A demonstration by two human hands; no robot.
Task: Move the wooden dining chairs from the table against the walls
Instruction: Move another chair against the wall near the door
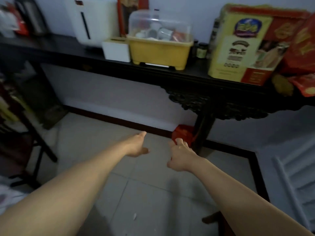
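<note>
- Both hands out over the tiled floor (146,193), holding nothing: left hand (136,145) loosely open, right hand (179,157) with fingers half curled.
- Dark carved bench (153,72) stands along the wall ahead, one yellow dish box (160,51) on it.
- One red bag (183,133) at the bench leg.
- Wooden piece, maybe a chair (219,223), bottom right, mostly hidden.

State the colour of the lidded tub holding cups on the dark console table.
Yellow tub, with a clear lid; shown in the head view.
</note>
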